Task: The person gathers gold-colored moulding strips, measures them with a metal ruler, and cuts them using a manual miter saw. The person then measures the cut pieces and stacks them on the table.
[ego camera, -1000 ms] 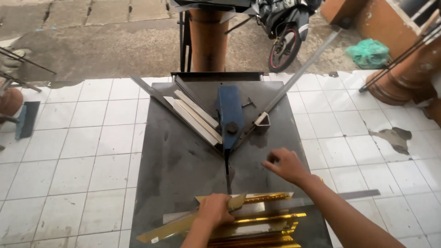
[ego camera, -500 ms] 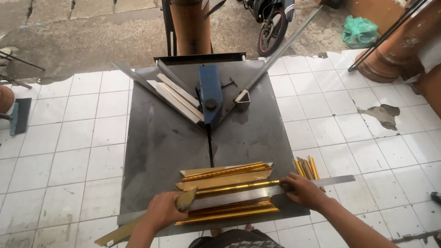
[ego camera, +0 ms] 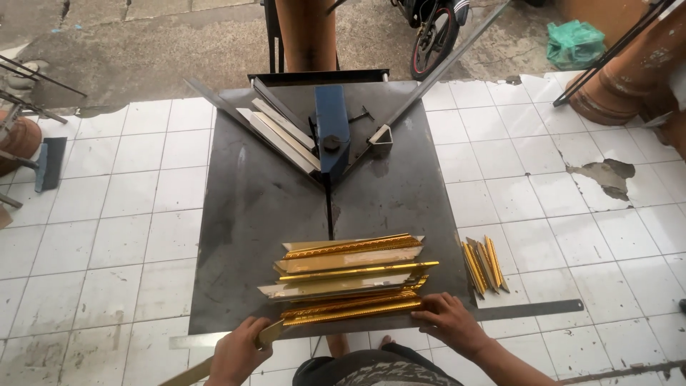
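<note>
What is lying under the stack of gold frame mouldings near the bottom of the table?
The gold mouldings rest on the dark metal table. A slot in the tabletop runs toward them and disappears beneath; how far it goes on is covered.

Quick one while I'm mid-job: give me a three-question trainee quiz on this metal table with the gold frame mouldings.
1. True or false: the right hand rests on the near right end of the stack of gold mouldings.
2. Multiple choice: where do the short gold offcuts lie? A) under the blue cutter head B) at the table's right edge, apart from the stack C) on the floor tiles
3. Fill in: the left hand grips a long moulding strip that sticks out past the table's ____ edge.

Key
1. True.
2. B; the blue cutter head sits at the far middle of the metal table.
3. Near.
</note>
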